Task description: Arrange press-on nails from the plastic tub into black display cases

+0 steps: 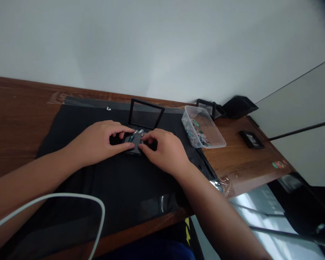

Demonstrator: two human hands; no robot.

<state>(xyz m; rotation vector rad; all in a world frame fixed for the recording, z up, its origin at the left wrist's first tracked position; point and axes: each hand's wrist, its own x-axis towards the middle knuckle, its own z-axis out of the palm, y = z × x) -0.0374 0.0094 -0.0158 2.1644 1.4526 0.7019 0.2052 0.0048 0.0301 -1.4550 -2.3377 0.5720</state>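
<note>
A small black case (144, 116) lies open on a black mat (119, 180), its framed lid standing up at the back. Small metal and blue parts (135, 135) lie in its base. My left hand (100, 142) rests on the left side of the base, thumb and forefinger curled round its edge. My right hand (165, 148) rests on the right side, fingers bent and pressing at the base by the small parts. What the fingertips pinch is too small to name.
A clear plastic tub (206, 134) with several small colourful pieces stands right of the mat on the wooden desk (16, 119). Black cases (239, 105) lie behind it, another (251, 139) further right. A white cable (97, 209) loops at the near left. The desk edge runs close below.
</note>
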